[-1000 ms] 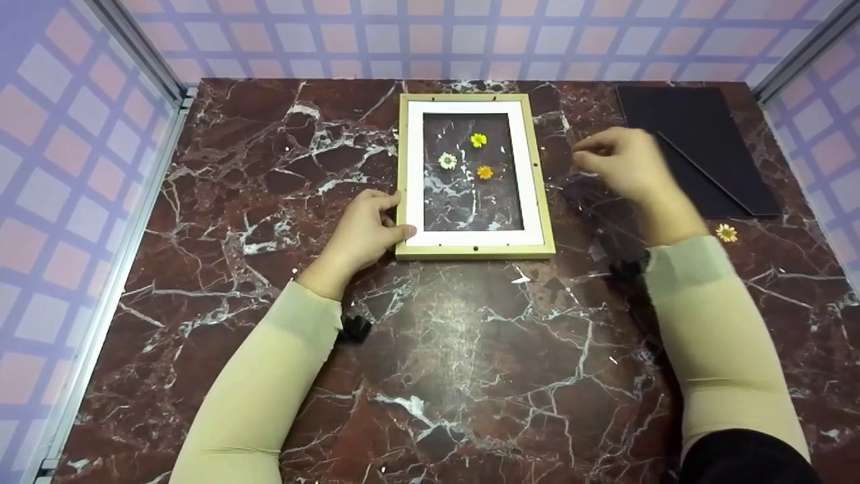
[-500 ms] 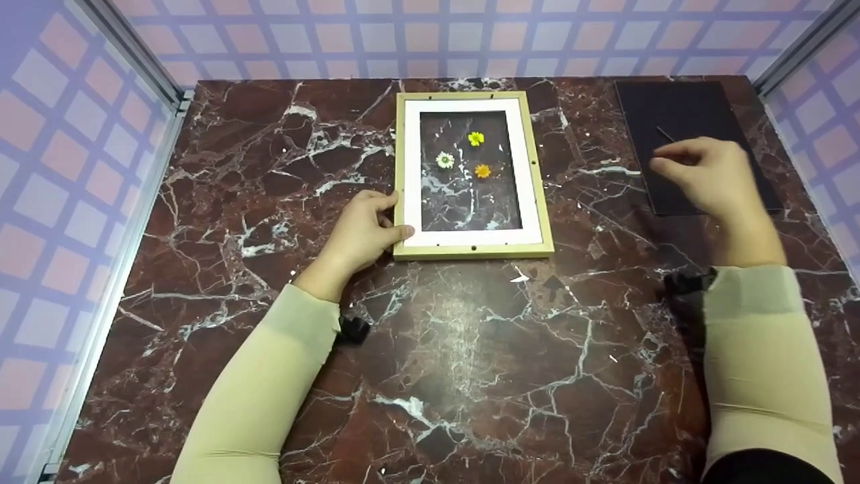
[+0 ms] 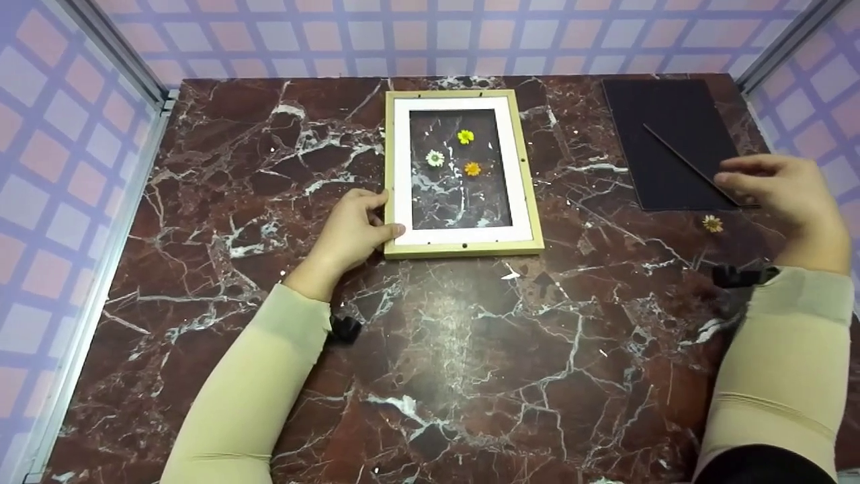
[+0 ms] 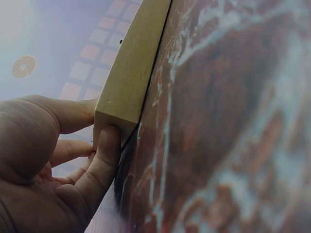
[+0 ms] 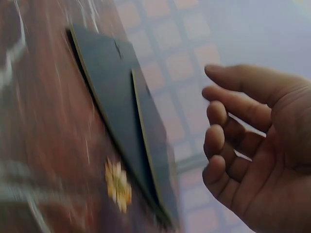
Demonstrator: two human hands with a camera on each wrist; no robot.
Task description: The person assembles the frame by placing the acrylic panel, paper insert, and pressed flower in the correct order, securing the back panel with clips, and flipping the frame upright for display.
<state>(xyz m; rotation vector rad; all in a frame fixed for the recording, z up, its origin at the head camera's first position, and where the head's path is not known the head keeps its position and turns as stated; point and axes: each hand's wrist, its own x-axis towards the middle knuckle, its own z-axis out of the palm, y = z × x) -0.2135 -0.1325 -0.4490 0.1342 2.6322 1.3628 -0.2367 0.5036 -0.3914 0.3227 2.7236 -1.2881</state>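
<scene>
A gold-edged picture frame (image 3: 529, 202) with a white mat lies flat on the table. Inside its opening are a yellow flower (image 3: 465, 137), a white flower (image 3: 435, 158) and an orange flower (image 3: 472, 169). My left hand (image 3: 353, 225) grips the frame's lower left side, thumb on the mat. The left wrist view shows fingers of the left hand (image 4: 53, 160) around the wooden corner. To the right, my right hand (image 3: 786, 191) hovers with loosely bent fingers, holding nothing. Below it, a pale yellow flower (image 3: 712, 224) lies on the table, also blurred in the right wrist view (image 5: 118, 185).
A black backing board (image 3: 665, 107) with a raised flap (image 3: 685, 161) across it lies at the back right. The marbled table (image 3: 510, 376) meets checkered walls (image 3: 443, 40) at the back and sides. A small white scrap (image 3: 510, 273) sits below the frame.
My right hand has moved right, away from the frame and past the black board, toward the pale yellow flower. The left hand keeps its grip on the picture frame.
</scene>
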